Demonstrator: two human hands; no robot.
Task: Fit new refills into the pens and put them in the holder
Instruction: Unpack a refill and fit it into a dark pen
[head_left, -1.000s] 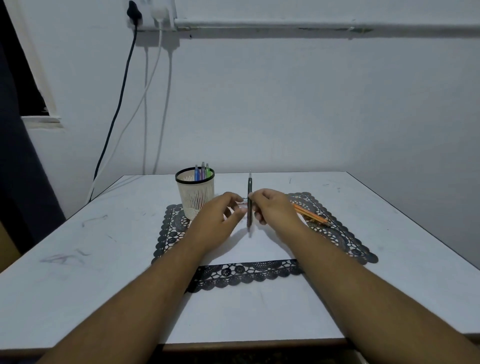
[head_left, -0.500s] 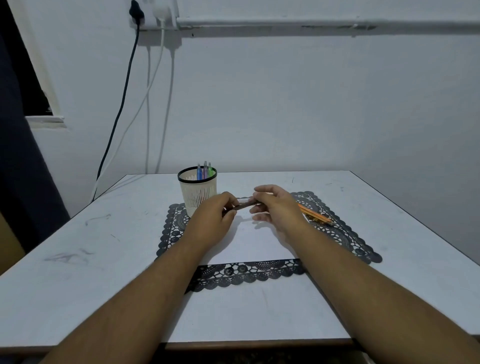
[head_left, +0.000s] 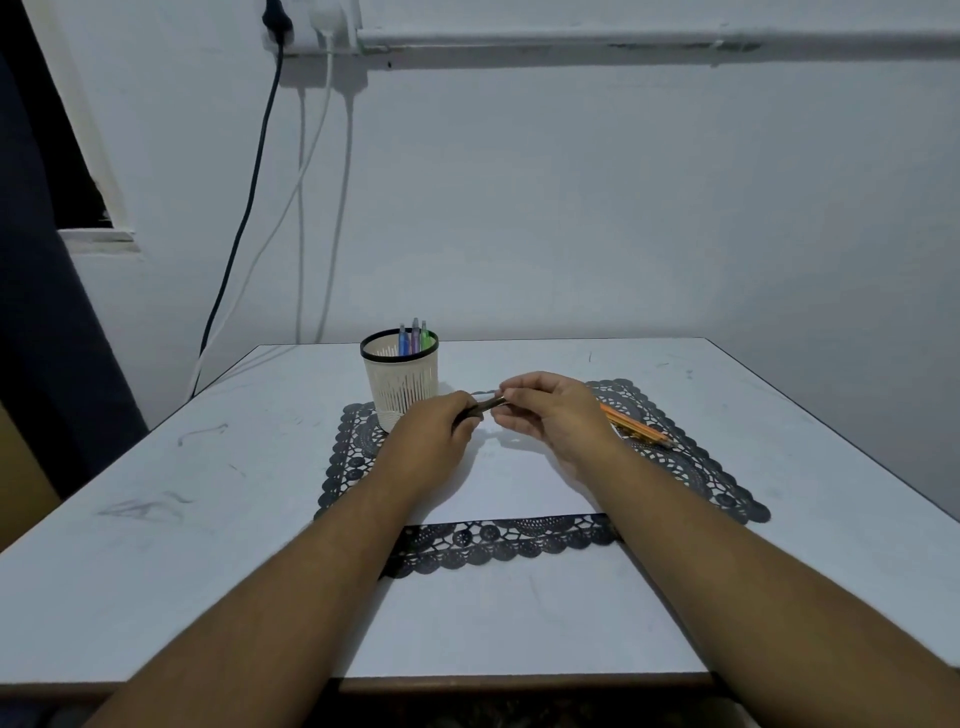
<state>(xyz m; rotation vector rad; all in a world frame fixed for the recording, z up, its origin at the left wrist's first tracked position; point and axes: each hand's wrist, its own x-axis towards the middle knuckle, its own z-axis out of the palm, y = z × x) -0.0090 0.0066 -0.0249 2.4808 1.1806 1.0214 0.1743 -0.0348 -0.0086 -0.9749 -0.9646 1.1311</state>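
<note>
Since a second ago the dark pen has swung from upright to nearly level, and both hands remain on it above the middle of the tabletop. Left hand grips one end in curled fingers; right hand pinches the other end. Below them a white sheet lies on a black lace mat. Orange pens rest on the mat just beside the right hand. A pale holder with coloured pens stands on the mat's far left corner.

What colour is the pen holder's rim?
Black, above a cream slotted wall on the pen holder; head view.
</note>
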